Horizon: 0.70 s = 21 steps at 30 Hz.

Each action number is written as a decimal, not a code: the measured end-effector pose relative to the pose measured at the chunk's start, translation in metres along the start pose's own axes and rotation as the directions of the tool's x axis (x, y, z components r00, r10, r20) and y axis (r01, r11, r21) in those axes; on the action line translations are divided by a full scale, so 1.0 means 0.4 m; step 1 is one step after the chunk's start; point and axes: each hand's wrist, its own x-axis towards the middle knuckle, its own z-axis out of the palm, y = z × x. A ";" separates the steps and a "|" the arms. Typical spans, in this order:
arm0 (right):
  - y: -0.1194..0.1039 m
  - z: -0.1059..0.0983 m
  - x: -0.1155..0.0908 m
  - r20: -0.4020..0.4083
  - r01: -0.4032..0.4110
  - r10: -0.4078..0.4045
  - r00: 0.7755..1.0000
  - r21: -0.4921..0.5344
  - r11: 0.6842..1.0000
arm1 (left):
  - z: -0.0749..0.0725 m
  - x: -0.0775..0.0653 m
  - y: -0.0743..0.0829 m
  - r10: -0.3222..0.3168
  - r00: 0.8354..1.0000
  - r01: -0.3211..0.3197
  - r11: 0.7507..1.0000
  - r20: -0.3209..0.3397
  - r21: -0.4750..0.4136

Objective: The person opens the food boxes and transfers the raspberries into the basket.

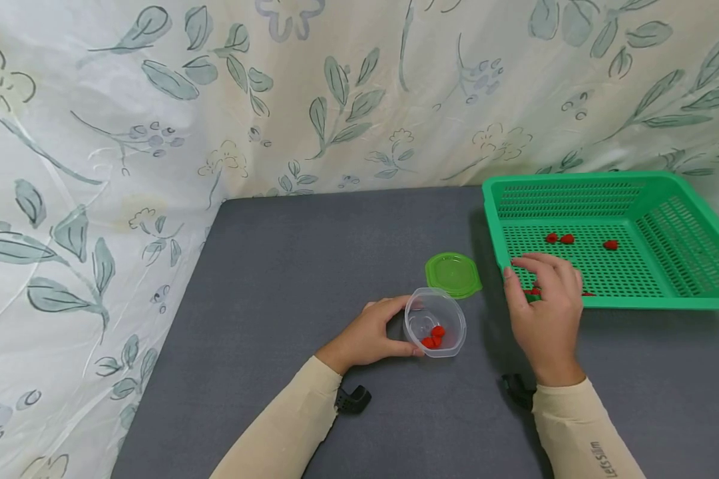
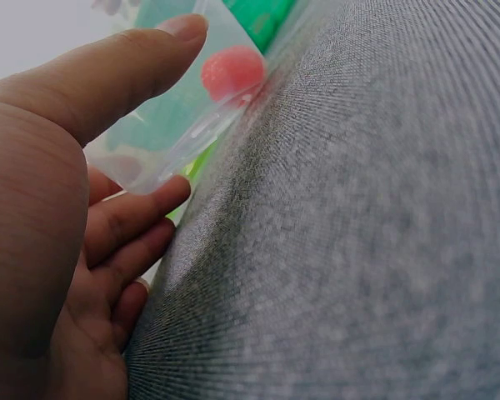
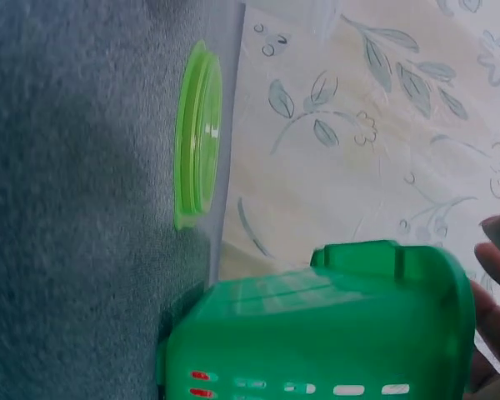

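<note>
My left hand [image 1: 368, 336] holds a clear plastic container [image 1: 421, 313] by its left side, thumb near the front and fingers behind. Several small red berry-shaped pieces [image 1: 437, 331] lie in the container; one red piece [image 2: 233, 73] shows through its wall in the left wrist view. Over the near left corner of a green plastic basket [image 1: 713, 303] is my right hand [image 1: 548, 319], thumb and index fingertip a little apart. Nothing shows between them. More red pieces [image 1: 567, 239] are scattered on the basket floor, some partly hidden by the right hand and the near rim.
A bright green lid [image 1: 453, 274] lies flat on the dark grey table [image 1: 311, 253], just behind the container and left of the basket. A leaf-patterned cloth [image 1: 359, 86] hangs behind and along the left side of the table.
</note>
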 end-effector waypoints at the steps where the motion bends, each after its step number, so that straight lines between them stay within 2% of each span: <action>1: -0.002 0.002 -0.001 0.008 0.007 -0.007 1.000 0.012 1.000 | 0.000 0.000 0.000 0.001 1.000 -0.001 1.000 0.001 0.002; 8: 0.004 0.017 -0.019 0.093 0.054 -0.063 0.994 0.091 0.994 | 0.000 0.002 -0.003 0.003 1.000 -0.003 1.000 0.003 0.002; 21: -0.022 0.031 -0.034 0.201 0.160 -0.199 0.959 0.196 0.967 | -0.001 0.001 0.002 -0.003 1.000 0.003 1.000 0.003 0.018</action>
